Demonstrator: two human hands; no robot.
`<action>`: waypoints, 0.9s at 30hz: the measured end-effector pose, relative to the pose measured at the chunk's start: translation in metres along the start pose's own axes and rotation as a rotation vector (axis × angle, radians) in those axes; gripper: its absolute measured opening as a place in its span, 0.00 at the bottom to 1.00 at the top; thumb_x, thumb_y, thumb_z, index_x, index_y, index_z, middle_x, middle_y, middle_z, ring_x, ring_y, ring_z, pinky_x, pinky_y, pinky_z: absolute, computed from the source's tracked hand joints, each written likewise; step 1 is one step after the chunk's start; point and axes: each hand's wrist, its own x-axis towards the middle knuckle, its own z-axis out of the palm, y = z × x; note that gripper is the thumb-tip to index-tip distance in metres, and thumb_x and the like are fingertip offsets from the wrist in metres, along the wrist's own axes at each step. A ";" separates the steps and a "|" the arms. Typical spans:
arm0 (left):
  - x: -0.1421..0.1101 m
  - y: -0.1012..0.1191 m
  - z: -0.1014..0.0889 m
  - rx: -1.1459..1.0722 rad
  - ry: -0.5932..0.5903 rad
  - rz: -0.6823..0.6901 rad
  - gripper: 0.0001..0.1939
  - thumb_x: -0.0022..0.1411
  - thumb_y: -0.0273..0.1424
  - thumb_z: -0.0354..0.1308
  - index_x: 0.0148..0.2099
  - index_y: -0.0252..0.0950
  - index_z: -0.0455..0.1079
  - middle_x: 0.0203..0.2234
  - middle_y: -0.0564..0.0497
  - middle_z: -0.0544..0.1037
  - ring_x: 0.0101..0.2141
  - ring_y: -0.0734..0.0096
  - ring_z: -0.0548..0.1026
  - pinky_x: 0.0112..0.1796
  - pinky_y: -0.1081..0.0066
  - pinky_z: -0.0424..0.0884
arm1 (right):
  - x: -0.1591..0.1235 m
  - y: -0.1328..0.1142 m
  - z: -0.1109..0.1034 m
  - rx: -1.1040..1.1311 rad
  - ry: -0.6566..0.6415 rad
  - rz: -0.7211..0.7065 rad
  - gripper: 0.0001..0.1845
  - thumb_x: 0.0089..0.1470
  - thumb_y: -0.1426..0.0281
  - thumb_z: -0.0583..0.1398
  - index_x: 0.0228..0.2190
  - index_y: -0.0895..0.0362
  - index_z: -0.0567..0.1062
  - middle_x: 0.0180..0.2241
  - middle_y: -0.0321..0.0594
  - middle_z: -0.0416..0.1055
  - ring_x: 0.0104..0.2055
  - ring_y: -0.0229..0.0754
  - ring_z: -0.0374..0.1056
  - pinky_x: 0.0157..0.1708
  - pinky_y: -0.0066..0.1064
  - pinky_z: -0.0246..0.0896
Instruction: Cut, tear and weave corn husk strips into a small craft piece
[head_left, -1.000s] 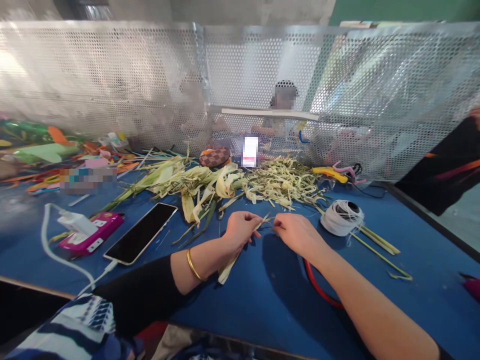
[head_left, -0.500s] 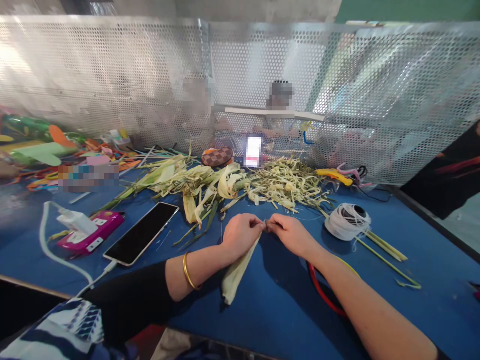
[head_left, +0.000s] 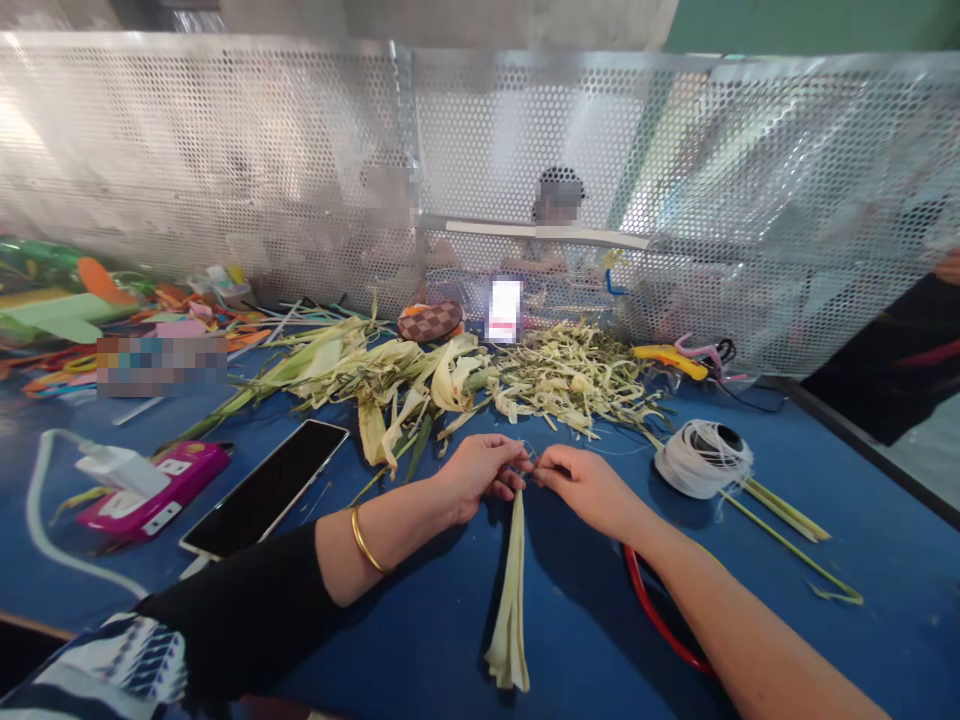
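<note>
A pale green strip of corn husk point(head_left: 510, 610) hangs toward the table's near side, gathered narrow at its upper end and fanned at the lower. My left hand point(head_left: 484, 475) pinches that upper end, with the fingers curled around it. Close beside it, my right hand point(head_left: 581, 485) has thumb and forefinger pressed together on what looks like thin white thread. A fine loop of thread shows above the fingertips. To the right stands a spool of white thread point(head_left: 701, 460), from which a faint strand runs toward my hands. The exact pinch point is partly hidden by fingers.
Loose husks point(head_left: 360, 365) and a heap of shredded husk point(head_left: 585, 370) lie along the back. On the left are a phone point(head_left: 266, 485) and a magenta power strip point(head_left: 161, 490). A red ring-shaped band point(head_left: 660, 620) lies under my right forearm. A perforated screen point(head_left: 300, 180) stands behind.
The husk strip has swung from slanting left to pointing down toward me. My hands met at its upper end, and the left fingers have since loosened slightly.
</note>
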 end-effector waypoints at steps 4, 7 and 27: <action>0.000 -0.003 0.003 0.167 0.005 -0.003 0.10 0.59 0.26 0.52 0.25 0.32 0.65 0.15 0.57 0.67 0.13 0.82 0.65 0.15 0.81 0.62 | -0.001 -0.001 -0.001 0.086 -0.037 0.053 0.10 0.51 0.65 0.54 0.22 0.56 0.68 0.23 0.35 0.69 0.27 0.38 0.64 0.30 0.30 0.56; 0.001 -0.005 0.007 0.302 0.000 0.005 0.12 0.57 0.25 0.53 0.22 0.32 0.65 0.12 0.57 0.66 0.13 0.81 0.65 0.15 0.79 0.63 | -0.002 -0.001 -0.001 0.291 -0.047 0.197 0.11 0.49 0.63 0.55 0.22 0.56 0.69 0.20 0.32 0.66 0.21 0.35 0.63 0.24 0.27 0.55; -0.003 -0.002 0.001 0.530 -0.244 0.084 0.08 0.53 0.25 0.54 0.22 0.33 0.67 0.13 0.57 0.68 0.16 0.80 0.67 0.23 0.79 0.67 | -0.001 -0.007 0.011 0.730 0.119 0.423 0.11 0.45 0.62 0.60 0.22 0.58 0.73 0.21 0.35 0.71 0.16 0.29 0.60 0.13 0.21 0.47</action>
